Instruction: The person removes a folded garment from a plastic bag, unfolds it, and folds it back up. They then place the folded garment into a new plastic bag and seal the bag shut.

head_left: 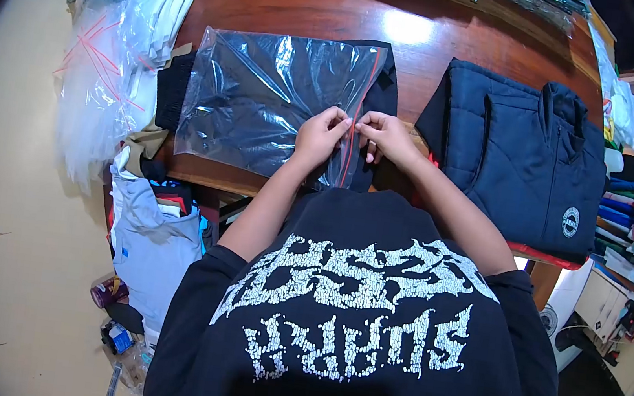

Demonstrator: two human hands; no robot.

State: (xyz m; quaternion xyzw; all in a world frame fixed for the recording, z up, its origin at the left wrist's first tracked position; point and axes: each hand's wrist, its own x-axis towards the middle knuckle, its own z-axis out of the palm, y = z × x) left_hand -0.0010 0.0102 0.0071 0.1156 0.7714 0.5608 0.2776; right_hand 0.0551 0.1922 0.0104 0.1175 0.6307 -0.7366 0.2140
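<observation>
Plastic, clear and laid flat as a bag [243, 94] on the wooden table [317, 2], against black fabric [386, 96], perhaps for keeping the red strip [349, 158] straight and within reach. Pinched beside that strip between thumb and fingers of the left hand [320, 137], tips together; from the other side by the right hand [393, 140], likewise closed, likely for even tension.

Two hands [322, 137] [389, 139], one held bag [250, 95], one table [309, 7]
</observation>
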